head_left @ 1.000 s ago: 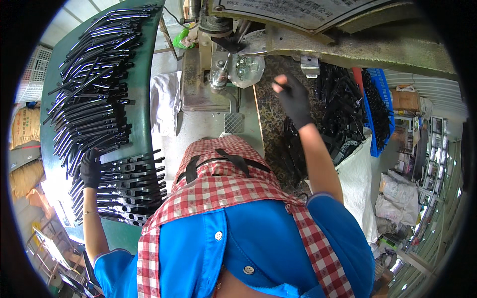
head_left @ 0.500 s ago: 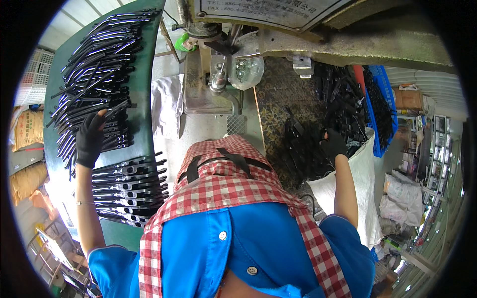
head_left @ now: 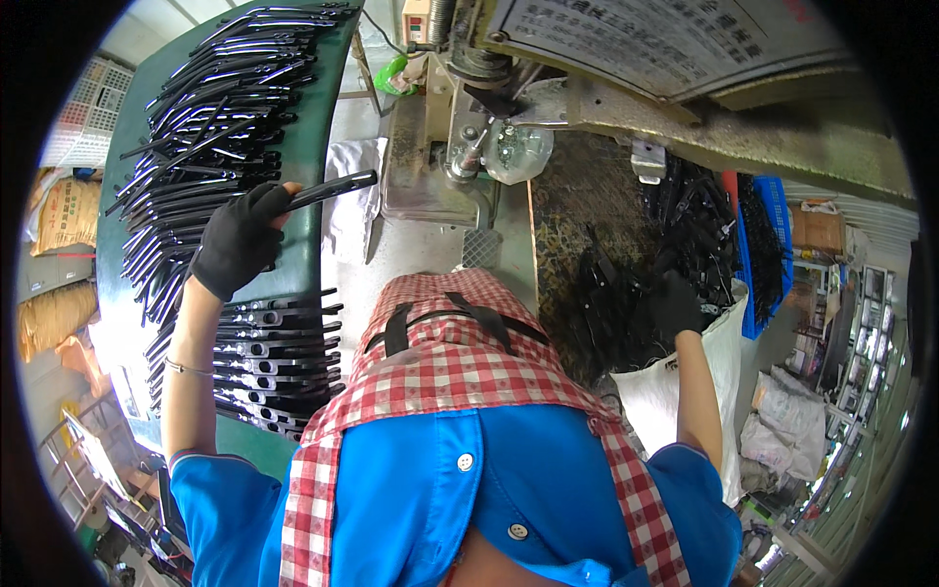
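My left hand (head_left: 238,240), in a black glove with bare fingertips, is closed round one end of a long black metal bar (head_left: 337,188). The bar points right, clear of the green table's edge. Beneath and behind that hand lies a thick layer of similar black bars (head_left: 210,147), many bent and shiny. Nearer to me, a row of flatter black parts with round holes (head_left: 264,347) lies side by side. My right hand (head_left: 675,305), also gloved, reaches into a heap of black parts (head_left: 606,303) on the right; its fingers are hidden against the dark pieces.
A machine (head_left: 479,161) with a clear plastic bowl (head_left: 518,154) of small parts stands ahead, its heavy arm (head_left: 704,122) crossing the upper right. A white cloth (head_left: 352,186) lies beside the green table (head_left: 298,240). At right are a blue crate (head_left: 778,220) and a white sack (head_left: 719,377).
My left hand has drawn a black bar off the layer and moved right with it, over the table's edge. My right hand stays at the heap. The view has shifted slightly.
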Demonstrator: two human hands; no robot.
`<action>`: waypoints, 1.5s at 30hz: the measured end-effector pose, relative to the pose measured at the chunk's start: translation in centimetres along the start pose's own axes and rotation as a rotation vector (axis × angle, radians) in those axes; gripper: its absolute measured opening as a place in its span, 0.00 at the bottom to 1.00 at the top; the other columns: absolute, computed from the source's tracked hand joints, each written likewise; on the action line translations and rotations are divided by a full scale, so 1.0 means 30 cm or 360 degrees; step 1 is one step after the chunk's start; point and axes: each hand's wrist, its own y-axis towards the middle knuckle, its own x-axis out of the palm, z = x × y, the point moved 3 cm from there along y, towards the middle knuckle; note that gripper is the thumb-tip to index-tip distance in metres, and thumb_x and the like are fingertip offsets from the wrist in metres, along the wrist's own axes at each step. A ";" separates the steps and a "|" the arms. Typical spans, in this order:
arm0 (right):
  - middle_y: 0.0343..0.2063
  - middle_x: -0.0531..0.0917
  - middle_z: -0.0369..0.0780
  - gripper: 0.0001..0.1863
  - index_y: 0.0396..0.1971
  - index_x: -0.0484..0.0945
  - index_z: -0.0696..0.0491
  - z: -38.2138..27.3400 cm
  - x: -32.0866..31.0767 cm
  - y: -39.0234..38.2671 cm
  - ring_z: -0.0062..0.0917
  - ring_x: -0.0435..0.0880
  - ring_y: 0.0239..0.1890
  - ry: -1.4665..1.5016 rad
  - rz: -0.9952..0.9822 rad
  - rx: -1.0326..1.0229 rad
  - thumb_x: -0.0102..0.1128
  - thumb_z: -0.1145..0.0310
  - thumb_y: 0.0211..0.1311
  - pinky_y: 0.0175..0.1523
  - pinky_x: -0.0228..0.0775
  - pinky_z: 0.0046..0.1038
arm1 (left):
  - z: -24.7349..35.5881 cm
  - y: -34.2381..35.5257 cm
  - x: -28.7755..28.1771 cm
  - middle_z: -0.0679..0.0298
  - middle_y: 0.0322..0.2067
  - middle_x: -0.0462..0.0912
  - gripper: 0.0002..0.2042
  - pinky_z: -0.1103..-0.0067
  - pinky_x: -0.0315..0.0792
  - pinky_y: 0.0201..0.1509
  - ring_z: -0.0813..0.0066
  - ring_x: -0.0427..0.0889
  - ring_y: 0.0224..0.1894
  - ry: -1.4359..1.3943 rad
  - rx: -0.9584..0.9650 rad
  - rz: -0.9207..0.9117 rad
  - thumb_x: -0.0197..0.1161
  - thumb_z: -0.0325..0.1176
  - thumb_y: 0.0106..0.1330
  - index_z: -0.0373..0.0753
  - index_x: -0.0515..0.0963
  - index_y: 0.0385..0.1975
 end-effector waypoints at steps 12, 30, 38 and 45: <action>0.50 0.75 0.45 0.18 0.51 0.72 0.61 -0.564 -0.182 0.245 0.33 0.74 0.52 0.3316 0.0272 -0.0049 0.52 0.68 0.63 0.61 0.65 0.38 | 0.256 0.191 0.088 0.52 0.26 0.80 0.15 0.67 0.71 0.30 0.52 0.79 0.27 -0.0177 0.0337 0.0028 0.56 0.40 0.66 0.36 0.77 0.44; 0.23 0.77 0.37 0.07 0.29 0.75 0.56 -0.743 -0.357 0.055 0.26 0.76 0.23 0.1163 0.0267 -0.0843 0.66 0.73 0.55 0.31 0.69 0.24 | 0.183 0.180 0.109 0.52 0.20 0.76 0.13 0.63 0.68 0.26 0.48 0.77 0.24 -0.0004 0.0212 -0.0079 0.55 0.43 0.66 0.39 0.74 0.33; 0.24 0.80 0.45 0.23 0.38 0.77 0.54 -0.798 -0.369 0.243 0.38 0.80 0.26 0.0156 0.0301 -0.1202 0.71 0.55 0.48 0.33 0.71 0.35 | 0.192 0.205 0.110 0.54 0.16 0.76 0.19 0.62 0.71 0.28 0.51 0.79 0.23 0.0241 0.0291 -0.0239 0.53 0.53 0.66 0.42 0.75 0.30; 0.23 0.80 0.49 0.30 0.41 0.79 0.55 -0.821 -0.363 0.282 0.44 0.81 0.29 0.0693 -0.0599 -0.1027 0.67 0.43 0.49 0.38 0.73 0.39 | 0.214 0.234 0.082 0.55 0.17 0.78 0.19 0.62 0.72 0.27 0.52 0.80 0.22 0.0455 0.0272 -0.0250 0.53 0.54 0.65 0.43 0.75 0.31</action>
